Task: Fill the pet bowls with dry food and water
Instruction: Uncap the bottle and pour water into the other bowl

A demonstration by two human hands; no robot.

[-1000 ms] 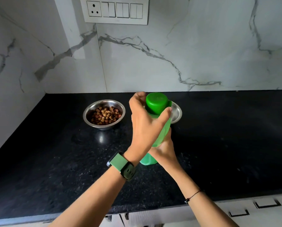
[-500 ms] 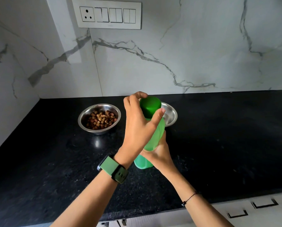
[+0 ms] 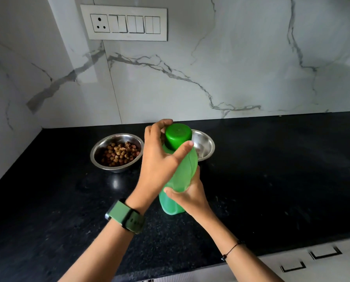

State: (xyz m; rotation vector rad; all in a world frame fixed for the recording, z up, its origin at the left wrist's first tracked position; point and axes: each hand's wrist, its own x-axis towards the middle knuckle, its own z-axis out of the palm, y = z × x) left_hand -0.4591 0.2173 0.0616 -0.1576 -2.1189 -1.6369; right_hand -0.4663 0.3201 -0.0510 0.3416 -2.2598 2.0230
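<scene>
A green plastic bottle (image 3: 185,176) stands upright over the black counter (image 3: 272,180), its dark green cap (image 3: 178,136) on top. My left hand (image 3: 160,159) wraps the cap and neck, thumb on the right side. My right hand (image 3: 190,197) grips the bottle's lower body. To the left sits a steel bowl (image 3: 100,149) holding brown dry food (image 3: 119,153). A second steel bowl (image 3: 205,146) stands behind the bottle, partly hidden; the part I see looks empty.
A marble wall rises behind the counter with a switch panel (image 3: 124,23) up left. The side wall closes the left corner. White drawer fronts (image 3: 312,259) run under the counter's front edge at lower right.
Both hands stay on the bottle. My left fingers have shifted slightly around the cap, and the view has tilted a little.
</scene>
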